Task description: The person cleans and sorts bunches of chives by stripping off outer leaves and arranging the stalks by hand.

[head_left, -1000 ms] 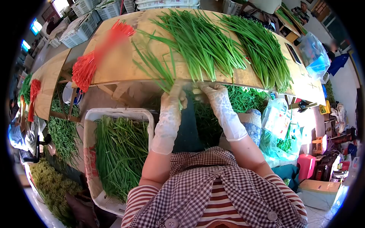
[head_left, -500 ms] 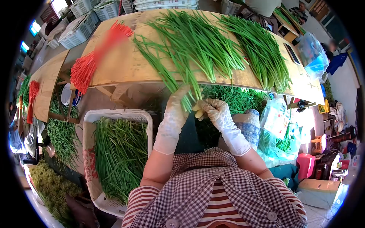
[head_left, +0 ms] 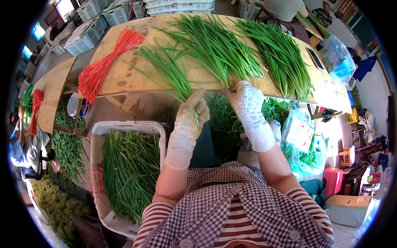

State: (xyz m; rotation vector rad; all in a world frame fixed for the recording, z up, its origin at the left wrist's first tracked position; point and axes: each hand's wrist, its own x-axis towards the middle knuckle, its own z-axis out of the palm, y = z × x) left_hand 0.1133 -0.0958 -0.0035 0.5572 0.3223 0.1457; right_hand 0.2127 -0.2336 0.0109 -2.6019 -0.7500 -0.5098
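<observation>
Fingers of my gloved left hand (head_left: 192, 108) are wrapped round the lower ends of a small bunch of green stalks (head_left: 171, 74), whose leaves fan out over the wooden table (head_left: 124, 80). My right hand (head_left: 240, 93), also gloved, has its fingers closed at the table's front edge, at the stem ends of the middle pile of stalks (head_left: 219, 45); what they grip is hidden. Another green pile (head_left: 281, 58) lies to the right. A bundle of red ties (head_left: 108, 62) rests on the table's left part.
A white crate (head_left: 163, 144) of green stalks stands below on the left. A phone (head_left: 315, 58) and a plastic bag (head_left: 339, 58) are at the table's right end. A plastic bag (head_left: 304, 136) hangs below. People (head_left: 285, 10) sit beyond the table.
My hands came together below the table edge, then parted. My right hand has moved up to the middle pile, while my left hand still holds a small bunch.
</observation>
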